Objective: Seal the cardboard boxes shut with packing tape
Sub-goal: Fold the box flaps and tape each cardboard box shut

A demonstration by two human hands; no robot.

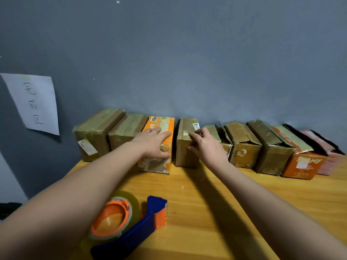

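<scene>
**Cardboard boxes lined up along the grey wall**

Cardboard fills the far edge of our wooden table [234, 199] in the head view. Our left hand [153, 143] grips the near top corner of the orange box [157, 166], fingers over the top, thumb on the front. Our right hand [206, 145] clasps the brown box [185, 156] just beside it. Further right, an open-flapped box [242, 145] stands in the row. Near us lies the tape dispenser [129, 222], apart from both hands.
</scene>
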